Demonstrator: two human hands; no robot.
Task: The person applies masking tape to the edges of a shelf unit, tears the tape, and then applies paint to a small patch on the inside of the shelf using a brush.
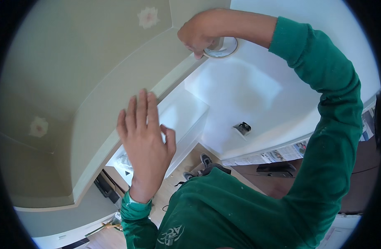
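My right hand (198, 32) is raised at the top of the view, its fingers closed around a roll of tape (228, 50). That roll hangs under the hand, against the white wall and by the end of the beige ceiling ledge (174, 79). Farther down the same ledge is my left hand (144, 133), its fingers stretched out and laid along the ledge's edge. Nothing shows in the left hand, though its palm is turned away.
A recessed beige ceiling (95, 45) spreads on the left. The white wall (248, 91) has a box opening (242, 128) with a dark fitting. Newspaper sheeting (273, 154) runs along the wall's lower edge, near a black device (276, 169). Light wood floor (172, 186) lies below.
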